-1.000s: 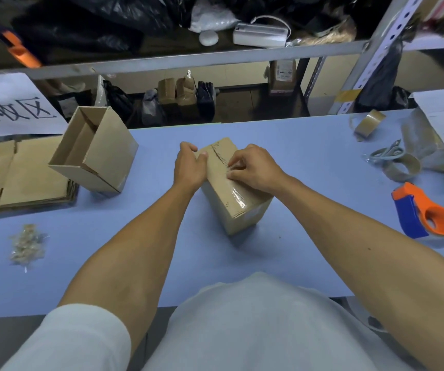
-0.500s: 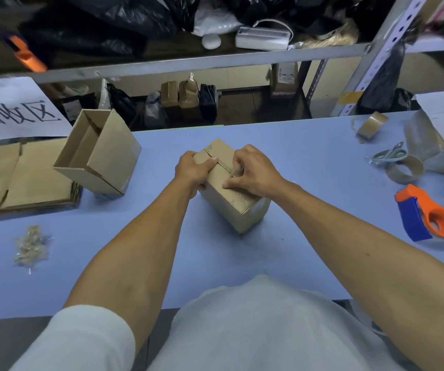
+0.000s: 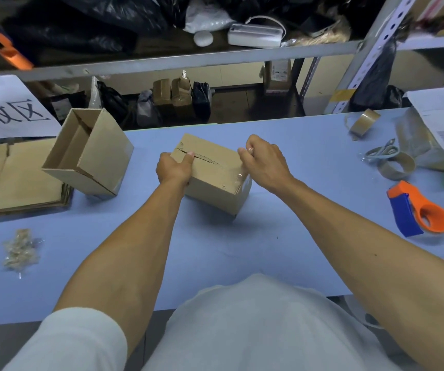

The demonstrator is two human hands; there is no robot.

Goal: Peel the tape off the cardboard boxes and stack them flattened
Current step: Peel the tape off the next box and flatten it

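Now | left hand (image 3: 174, 168) grips box (image 3: 213, 172) | right hand (image 3: 265, 160) pinches clear tape (image 3: 242, 175)

Both bare arms are reaching forward, the left hand (image 3: 174, 170) is gripping with its thumb on top, and the right hand (image 3: 265, 162) is pinching with curled fingers.

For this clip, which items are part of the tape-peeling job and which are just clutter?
Job: closed box, held by left hand; clear tape, pinched by right hand; open box; flattened stack.

Clutter: tape dispenser; scissors; tape roll; crumpled tape.
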